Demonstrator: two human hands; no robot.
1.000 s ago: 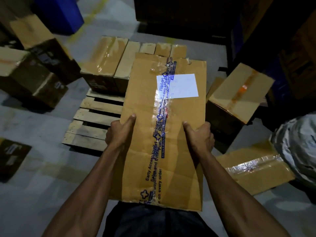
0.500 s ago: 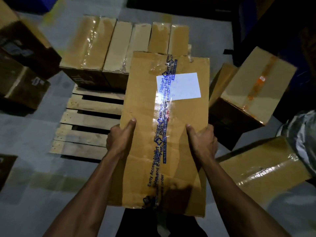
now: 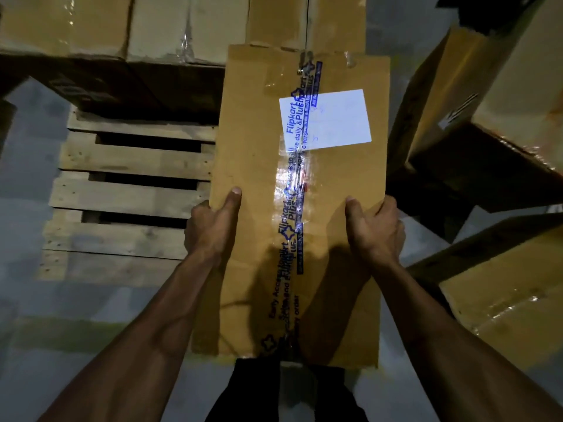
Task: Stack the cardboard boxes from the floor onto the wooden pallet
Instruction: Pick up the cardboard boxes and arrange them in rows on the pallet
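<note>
A: Where's your box (image 3: 301,190) right now?

B: Between your hands, up off the floor, long side running away from you. Far end hangs over the pallet (image 3: 128,196), which sits left of and beyond your left hand (image 3: 210,229). Near end is over your legs.

A: Hands?

B: Both grasping the box. Left hand clamps the left edge, thumb flat on top, fingers wrapped under, out of sight. Right hand (image 3: 376,231) does the same on the right edge. Both grips sit about mid-length.

A: How will it handle?

B: My guess: light to moderate, since you carry it on side grips alone with nothing under the ends. Top face looks stiff enough, no sag showing, but the cardboard is creased and worn near your hands, so it could flex if you squeeze hard. Glossy tape (image 3: 292,190) runs down the middle between your thumbs; that strip is likely slick, so keep your thumbs on bare cardboard. The white label (image 3: 326,120) beyond your right thumb is no grip spot either.

A: Where to hold it?

B: Stay on the long edges, fingers underneath. Can't tell what's inside, so treat it as possibly fragile.

A: Space to set it?

B: Bare slats just beyond your left hand, in front of the stacked boxes (image 3: 152,25). Loose boxes (image 3: 493,86) crowd your right side; mind them.
</note>
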